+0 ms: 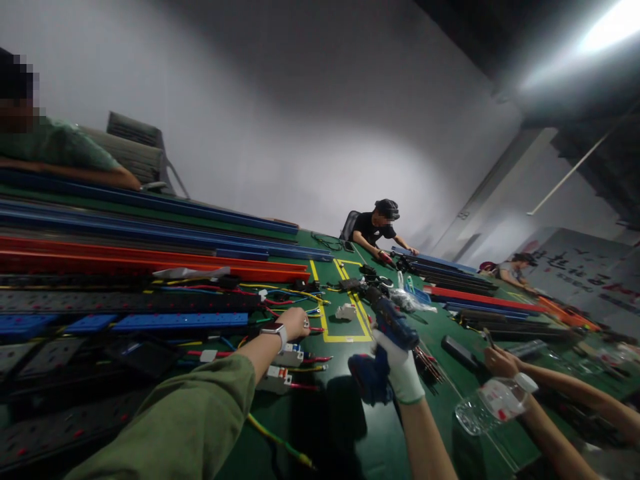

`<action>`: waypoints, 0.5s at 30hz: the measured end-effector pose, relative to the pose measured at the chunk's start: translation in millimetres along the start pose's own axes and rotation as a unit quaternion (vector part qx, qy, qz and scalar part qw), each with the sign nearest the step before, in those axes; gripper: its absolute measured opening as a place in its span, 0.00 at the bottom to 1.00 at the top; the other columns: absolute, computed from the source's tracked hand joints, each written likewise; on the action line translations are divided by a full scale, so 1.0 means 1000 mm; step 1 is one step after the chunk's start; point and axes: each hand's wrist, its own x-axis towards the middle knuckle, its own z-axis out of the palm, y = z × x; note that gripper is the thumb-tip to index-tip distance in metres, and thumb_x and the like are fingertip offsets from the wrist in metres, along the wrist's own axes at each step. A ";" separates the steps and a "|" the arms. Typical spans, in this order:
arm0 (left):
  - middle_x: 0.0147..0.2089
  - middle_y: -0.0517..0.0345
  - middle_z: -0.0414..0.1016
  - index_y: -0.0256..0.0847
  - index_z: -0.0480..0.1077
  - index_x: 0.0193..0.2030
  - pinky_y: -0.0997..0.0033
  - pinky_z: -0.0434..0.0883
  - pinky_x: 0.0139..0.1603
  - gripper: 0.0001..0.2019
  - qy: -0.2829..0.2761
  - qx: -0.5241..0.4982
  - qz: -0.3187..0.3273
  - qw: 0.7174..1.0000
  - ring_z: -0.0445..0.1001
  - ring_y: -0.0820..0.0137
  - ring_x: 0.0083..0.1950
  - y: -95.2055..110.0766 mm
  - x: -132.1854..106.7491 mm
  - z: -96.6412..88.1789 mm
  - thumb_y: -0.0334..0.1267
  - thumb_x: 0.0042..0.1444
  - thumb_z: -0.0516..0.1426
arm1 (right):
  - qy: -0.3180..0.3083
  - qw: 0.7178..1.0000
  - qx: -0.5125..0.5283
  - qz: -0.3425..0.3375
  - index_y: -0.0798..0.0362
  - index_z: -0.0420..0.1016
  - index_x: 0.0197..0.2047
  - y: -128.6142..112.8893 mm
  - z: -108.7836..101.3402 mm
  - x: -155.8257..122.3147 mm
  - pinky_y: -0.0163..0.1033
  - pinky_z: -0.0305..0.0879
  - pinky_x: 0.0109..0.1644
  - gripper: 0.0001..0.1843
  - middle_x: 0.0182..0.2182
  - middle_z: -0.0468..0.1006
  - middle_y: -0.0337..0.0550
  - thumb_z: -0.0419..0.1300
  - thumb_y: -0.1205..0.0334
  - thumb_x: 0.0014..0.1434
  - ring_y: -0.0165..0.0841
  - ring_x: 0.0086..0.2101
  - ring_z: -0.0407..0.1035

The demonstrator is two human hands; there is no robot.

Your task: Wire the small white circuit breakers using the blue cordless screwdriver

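My left hand, bare with a watch at the wrist, is closed over the wiring at the table's middle. A red wire pokes out past its fingers; the rest of what it grips is hidden. In a white glove, my right hand is wrapped round the handle of a blue cordless drill, its front pointing away from me. Just below my left hand lie two white circuit breakers with red wires. Another small white breaker sits inside a yellow taped rectangle, between my hands.
Blue power strips and orange rails stretch along the left. Bare wire ends lie right of the drill. A plastic bottle stands near a co-worker's hands. Other people sit around the green table.
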 end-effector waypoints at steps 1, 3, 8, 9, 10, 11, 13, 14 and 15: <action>0.37 0.50 0.85 0.43 0.84 0.37 0.73 0.70 0.39 0.10 0.001 0.000 -0.002 1.000 0.81 0.62 0.41 0.001 0.000 0.000 0.38 0.48 0.62 | 0.023 1.000 0.006 -0.017 0.54 0.80 0.37 0.003 0.001 0.014 0.36 0.66 0.31 0.13 0.22 0.75 0.34 0.71 0.56 0.51 0.29 0.23 0.67; 0.38 0.50 0.85 0.43 0.84 0.37 0.73 0.71 0.41 0.11 0.002 0.001 -0.006 1.000 0.82 0.62 0.42 0.002 0.000 -0.001 0.39 0.48 0.63 | 0.067 0.997 0.008 -0.046 0.53 0.79 0.35 0.012 0.005 0.040 0.36 0.66 0.31 0.11 0.22 0.74 0.33 0.71 0.60 0.48 0.28 0.24 0.67; 0.39 0.51 0.85 0.44 0.84 0.39 0.72 0.72 0.42 0.11 0.006 0.000 -0.007 1.000 0.82 0.62 0.43 0.002 -0.001 -0.002 0.38 0.49 0.63 | 0.116 0.992 -0.005 -0.058 0.53 0.79 0.40 0.043 0.011 0.082 0.36 0.65 0.31 0.14 0.23 0.74 0.32 0.68 0.61 0.48 0.29 0.24 0.67; 0.39 0.51 0.85 0.44 0.84 0.39 0.72 0.72 0.42 0.11 0.007 -0.001 -0.006 1.000 0.82 0.62 0.43 0.002 -0.001 -0.002 0.39 0.49 0.63 | 0.124 0.991 -0.012 -0.057 0.54 0.79 0.40 0.049 0.010 0.086 0.36 0.65 0.32 0.14 0.23 0.75 0.32 0.68 0.62 0.48 0.30 0.25 0.67; 0.39 0.51 0.85 0.44 0.84 0.39 0.72 0.72 0.42 0.11 0.007 -0.001 -0.006 1.000 0.82 0.61 0.43 0.002 0.000 -0.002 0.39 0.49 0.63 | 0.131 0.990 -0.020 -0.056 0.55 0.79 0.40 0.055 0.008 0.089 0.37 0.66 0.32 0.15 0.23 0.75 0.33 0.68 0.62 0.47 0.30 0.25 0.67; 0.39 0.51 0.85 0.44 0.84 0.39 0.72 0.72 0.42 0.11 0.006 -0.001 -0.006 1.000 0.82 0.61 0.43 0.001 0.000 -0.001 0.39 0.49 0.63 | 0.135 0.989 -0.027 -0.055 0.55 0.80 0.40 0.061 0.006 0.091 0.37 0.66 0.32 0.16 0.24 0.75 0.33 0.68 0.62 0.46 0.30 0.25 0.67; 0.38 0.51 0.85 0.44 0.84 0.38 0.72 0.72 0.42 0.11 0.004 0.000 -0.005 1.000 0.82 0.61 0.42 0.001 0.001 -0.001 0.39 0.49 0.63 | 0.136 0.989 -0.036 -0.052 0.54 0.79 0.40 0.070 0.001 0.093 0.37 0.67 0.32 0.16 0.23 0.75 0.33 0.68 0.59 0.47 0.31 0.25 0.67; 0.38 0.50 0.85 0.44 0.84 0.38 0.72 0.72 0.42 0.11 0.003 0.001 -0.005 1.000 0.81 0.61 0.42 0.001 0.001 0.000 0.39 0.49 0.63 | 0.133 0.989 -0.038 -0.051 0.54 0.79 0.41 0.074 -0.001 0.093 0.37 0.67 0.32 0.17 0.23 0.75 0.33 0.68 0.57 0.47 0.31 0.25 0.68; 0.38 0.50 0.85 0.43 0.84 0.38 0.72 0.72 0.42 0.11 0.002 0.001 -0.005 1.000 0.81 0.61 0.42 0.000 0.001 0.000 0.39 0.49 0.62 | 0.129 0.990 -0.042 -0.049 0.54 0.78 0.41 0.077 -0.003 0.093 0.37 0.67 0.31 0.18 0.23 0.75 0.33 0.68 0.55 0.48 0.32 0.24 0.68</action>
